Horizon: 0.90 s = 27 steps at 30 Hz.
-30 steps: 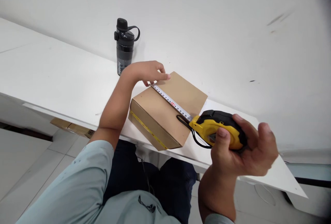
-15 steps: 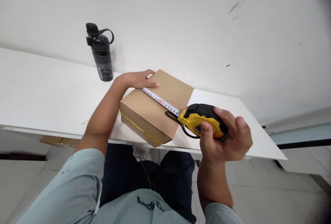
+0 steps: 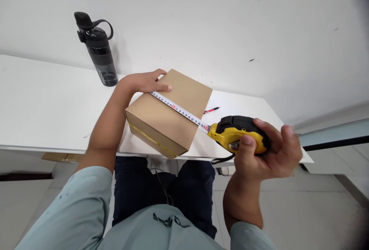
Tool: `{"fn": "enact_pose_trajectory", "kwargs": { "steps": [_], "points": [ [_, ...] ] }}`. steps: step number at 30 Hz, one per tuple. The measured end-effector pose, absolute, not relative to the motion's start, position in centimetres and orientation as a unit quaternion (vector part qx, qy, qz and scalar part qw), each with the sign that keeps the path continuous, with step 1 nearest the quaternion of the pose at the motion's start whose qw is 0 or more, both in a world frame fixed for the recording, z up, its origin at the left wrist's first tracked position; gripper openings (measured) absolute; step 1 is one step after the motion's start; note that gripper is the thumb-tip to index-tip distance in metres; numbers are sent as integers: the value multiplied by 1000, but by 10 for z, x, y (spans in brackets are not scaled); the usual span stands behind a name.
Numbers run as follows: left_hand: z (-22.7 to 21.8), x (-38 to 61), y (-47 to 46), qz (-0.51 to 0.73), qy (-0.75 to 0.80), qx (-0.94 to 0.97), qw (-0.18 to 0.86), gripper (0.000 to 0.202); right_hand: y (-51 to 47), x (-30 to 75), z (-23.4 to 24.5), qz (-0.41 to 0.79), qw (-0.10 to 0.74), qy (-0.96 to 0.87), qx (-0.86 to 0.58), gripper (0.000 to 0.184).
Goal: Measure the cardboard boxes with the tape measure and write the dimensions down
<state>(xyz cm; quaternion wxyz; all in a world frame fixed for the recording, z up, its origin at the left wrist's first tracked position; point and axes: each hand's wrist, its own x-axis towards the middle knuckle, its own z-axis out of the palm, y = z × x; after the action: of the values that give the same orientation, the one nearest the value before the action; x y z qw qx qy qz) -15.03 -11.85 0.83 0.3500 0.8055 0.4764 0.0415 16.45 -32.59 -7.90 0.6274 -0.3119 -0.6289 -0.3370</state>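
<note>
A brown cardboard box (image 3: pixel 184 92) lies on the white table (image 3: pixel 43 104) near its front edge. My left hand (image 3: pixel 147 82) rests on the box's far left edge and pinches the end of a white measuring tape blade (image 3: pixel 180 110) against it. The blade runs across the box top to a yellow and black tape measure case (image 3: pixel 230 134). My right hand (image 3: pixel 268 154) grips that case just past the box's right side, thumb on top.
A dark water bottle (image 3: pixel 99 54) with a loop lid stands at the back left by the white wall. A red pen (image 3: pixel 211 110) lies on the table behind the tape case. The table's right corner is close to my right hand. My legs are under the table.
My right hand has pulled the tape case further right, beyond the box edge, so more blade shows. The red pen has come into view. My left hand stays on the box.
</note>
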Motion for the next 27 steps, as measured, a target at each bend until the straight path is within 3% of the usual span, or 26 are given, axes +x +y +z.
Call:
{"fn": "enact_pose_trajectory", "kwargs": {
  "steps": [11,27],
  "points": [
    [12,-149,-124,38,456,793,402,117,-320,153,-79,-337,639,-612,-321,65],
    [11,-138,-136,19,499,802,329,111,-316,127,-79,-312,629,-608,-370,49]
  ]
}}
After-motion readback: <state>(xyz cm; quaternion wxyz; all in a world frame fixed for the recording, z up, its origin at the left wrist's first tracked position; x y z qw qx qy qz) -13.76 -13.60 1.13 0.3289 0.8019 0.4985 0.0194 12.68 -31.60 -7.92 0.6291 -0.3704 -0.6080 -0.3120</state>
